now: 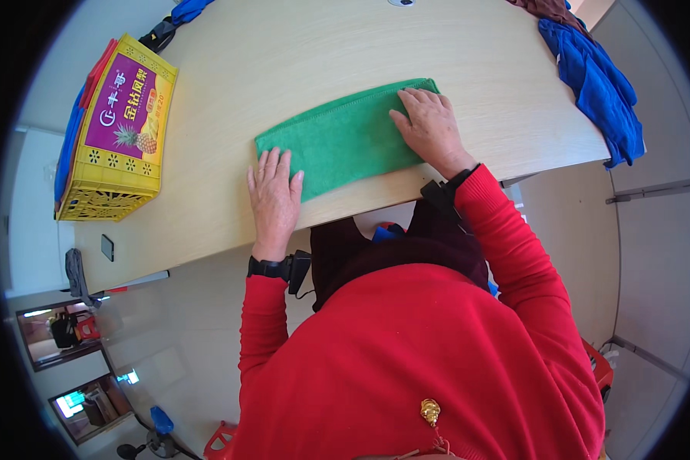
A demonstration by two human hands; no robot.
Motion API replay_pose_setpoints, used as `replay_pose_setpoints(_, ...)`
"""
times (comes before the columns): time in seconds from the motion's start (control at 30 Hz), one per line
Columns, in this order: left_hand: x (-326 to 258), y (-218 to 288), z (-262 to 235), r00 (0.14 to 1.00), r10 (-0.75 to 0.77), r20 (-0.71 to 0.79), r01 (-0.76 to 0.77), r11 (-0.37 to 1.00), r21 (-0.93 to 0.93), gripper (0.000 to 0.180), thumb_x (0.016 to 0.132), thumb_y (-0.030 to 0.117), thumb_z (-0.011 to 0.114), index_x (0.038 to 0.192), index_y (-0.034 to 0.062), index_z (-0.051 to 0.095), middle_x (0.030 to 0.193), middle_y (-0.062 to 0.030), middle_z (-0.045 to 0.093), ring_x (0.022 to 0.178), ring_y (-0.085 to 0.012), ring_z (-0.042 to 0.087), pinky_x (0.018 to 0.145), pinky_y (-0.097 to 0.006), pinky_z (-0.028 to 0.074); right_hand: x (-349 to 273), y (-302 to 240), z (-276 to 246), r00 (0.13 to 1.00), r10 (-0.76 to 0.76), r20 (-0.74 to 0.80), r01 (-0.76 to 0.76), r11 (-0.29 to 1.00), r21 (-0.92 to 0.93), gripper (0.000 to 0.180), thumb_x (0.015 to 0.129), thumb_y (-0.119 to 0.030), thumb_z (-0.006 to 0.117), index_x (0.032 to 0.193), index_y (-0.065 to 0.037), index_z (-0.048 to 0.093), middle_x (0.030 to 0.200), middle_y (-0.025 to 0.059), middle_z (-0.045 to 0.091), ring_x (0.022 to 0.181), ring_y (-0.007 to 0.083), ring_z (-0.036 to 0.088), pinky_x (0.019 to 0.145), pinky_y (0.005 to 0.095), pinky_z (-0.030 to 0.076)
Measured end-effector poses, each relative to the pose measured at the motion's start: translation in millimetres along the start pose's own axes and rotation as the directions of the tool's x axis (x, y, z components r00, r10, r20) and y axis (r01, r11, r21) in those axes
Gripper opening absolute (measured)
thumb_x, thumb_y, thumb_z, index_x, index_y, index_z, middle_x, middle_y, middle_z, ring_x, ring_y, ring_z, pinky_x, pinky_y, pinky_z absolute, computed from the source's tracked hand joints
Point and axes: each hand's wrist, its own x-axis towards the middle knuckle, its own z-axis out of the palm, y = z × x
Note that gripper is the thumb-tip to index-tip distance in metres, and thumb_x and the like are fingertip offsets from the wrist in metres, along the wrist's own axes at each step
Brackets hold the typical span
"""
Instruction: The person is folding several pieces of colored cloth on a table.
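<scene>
A folded green cloth point(345, 138) lies flat near the front edge of a light wooden table point(299, 54). My left hand point(274, 195) rests palm down on the cloth's near left corner, fingers spread a little. My right hand point(431, 126) presses flat on the cloth's right end, fingers pointing toward the far edge. Neither hand grips anything. Both arms wear red sleeves, each with a black band at the wrist.
A yellow plastic crate point(119, 130) with a purple printed card on top stands at the table's left end. Blue cloth point(598, 84) is heaped at the right end, hanging over the edge. A small dark phone point(107, 247) lies near the front left corner.
</scene>
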Motion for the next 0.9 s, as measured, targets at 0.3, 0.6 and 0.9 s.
replay_pose_setpoints(0.3,11.8,82.9,-0.8,0.919,0.392,-0.052,-0.386,0.862,-0.328,0.047,0.082,0.009,0.071,0.128,0.0051,0.060,0.134,-0.0145,0.057,0.126,-0.0324,0.052,0.107,-0.043,0.042,4.5,0.6,41.1,0.974,-0.076,-0.214,0.028,0.975,-0.220,0.059,0.099,-0.046,0.050,0.144,-0.008,0.047,0.151,0.0149,0.044,0.142,0.0379,0.036,0.114,0.0541,0.030)
replay_pose_setpoints(0.6,10.2,87.5,3.2,0.924,0.364,-0.118,-0.382,0.898,-0.220,0.044,0.075,0.003,0.074,0.117,0.0063,0.062,0.116,-0.0112,0.060,0.108,-0.0316,0.058,0.092,-0.042,0.049,3.1,1.9,34.6,0.983,-0.067,-0.170,0.020,0.964,-0.266,0.062,0.100,-0.051,0.045,0.148,-0.011,0.044,0.153,0.0142,0.042,0.143,0.0390,0.034,0.113,0.0581,0.029)
replay_pose_setpoints(0.9,25.1,108.9,8.1,0.900,0.426,-0.091,-0.435,0.870,-0.231,0.031,0.077,0.010,0.075,0.106,0.0080,0.063,0.102,-0.0090,0.059,0.095,-0.0285,0.057,0.081,-0.041,0.047,2.0,2.0,35.6,0.982,-0.080,-0.173,0.032,0.963,-0.268,0.063,0.100,-0.052,0.045,0.148,-0.011,0.043,0.153,0.0142,0.041,0.143,0.0387,0.033,0.113,0.0577,0.028)
